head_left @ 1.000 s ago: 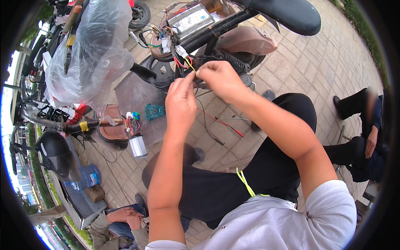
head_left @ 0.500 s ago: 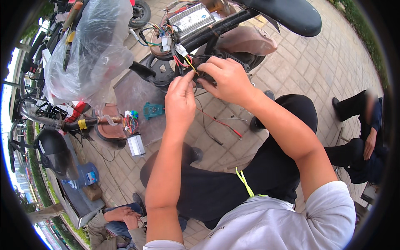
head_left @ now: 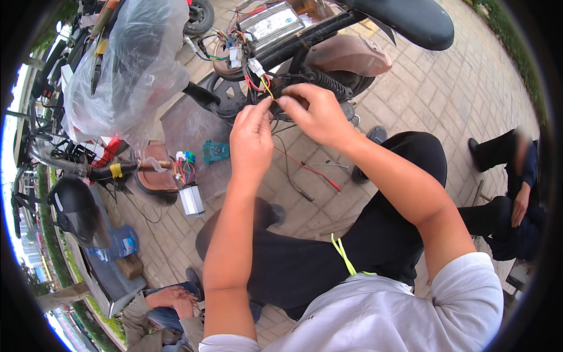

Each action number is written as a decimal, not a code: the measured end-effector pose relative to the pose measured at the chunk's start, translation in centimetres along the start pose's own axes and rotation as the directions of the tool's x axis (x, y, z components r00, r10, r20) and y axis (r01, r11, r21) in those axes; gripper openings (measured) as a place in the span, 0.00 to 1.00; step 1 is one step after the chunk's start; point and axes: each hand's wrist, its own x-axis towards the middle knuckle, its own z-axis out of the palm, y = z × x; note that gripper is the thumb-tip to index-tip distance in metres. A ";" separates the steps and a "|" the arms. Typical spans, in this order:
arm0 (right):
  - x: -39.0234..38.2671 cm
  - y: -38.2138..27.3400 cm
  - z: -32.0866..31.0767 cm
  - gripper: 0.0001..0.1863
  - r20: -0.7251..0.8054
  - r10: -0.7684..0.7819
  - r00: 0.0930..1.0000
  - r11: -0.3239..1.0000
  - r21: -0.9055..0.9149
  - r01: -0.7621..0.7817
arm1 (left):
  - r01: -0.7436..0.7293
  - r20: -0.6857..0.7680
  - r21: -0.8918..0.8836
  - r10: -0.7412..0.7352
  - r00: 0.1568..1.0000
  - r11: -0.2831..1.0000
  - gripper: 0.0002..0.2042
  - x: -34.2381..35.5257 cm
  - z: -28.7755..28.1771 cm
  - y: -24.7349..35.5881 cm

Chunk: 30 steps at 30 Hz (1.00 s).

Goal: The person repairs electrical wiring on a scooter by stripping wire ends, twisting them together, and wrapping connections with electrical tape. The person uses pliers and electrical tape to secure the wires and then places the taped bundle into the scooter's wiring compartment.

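My left hand [head_left: 251,136] and my right hand [head_left: 316,114] meet at a thin yellow wire [head_left: 267,86], each pinching close to its lower end. Fingers cover the very tip of the wire. It runs down from a white plug connector [head_left: 256,67], with red wires [head_left: 251,83] beside it. Just above lies a tangle of coloured wires with another white connector [head_left: 235,57], next to a silver controller box [head_left: 274,24] on the scooter frame [head_left: 311,40]. A black coil spring [head_left: 328,83] is right of my right hand.
A second silver controller [head_left: 191,200] and a teal tool [head_left: 215,152] lie left of my arm. Red and black leads [head_left: 319,174] rest on the paving. A plastic-covered handlebar [head_left: 126,70], black helmet [head_left: 76,208] and blue-labelled water jug [head_left: 124,242] stand left. People sit [head_left: 519,199] nearby.
My right hand has shifted slightly, its fingers drawing in toward my left fingertips at the wire. The yellow wire now hangs a little differently between connector and hands.
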 end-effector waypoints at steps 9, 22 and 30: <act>0.5 -1.0 1.0 0.06 0.085 0.233 0.969 0.950 0.195 -0.246 | -0.022 -0.028 -0.044 0.021 0.999 0.999 0.12 0.1 0.4 -0.3; 1.4 -0.5 -1.7 0.10 0.170 -0.557 0.813 0.675 -0.477 0.563 | -0.017 0.000 0.010 0.017 1.000 1.000 0.11 0.2 0.0 -0.1; 1.6 -0.6 0.2 0.06 0.311 0.416 0.855 0.781 0.359 -0.511 | -0.030 -0.017 -0.024 0.029 0.999 0.999 0.11 0.1 0.3 -0.2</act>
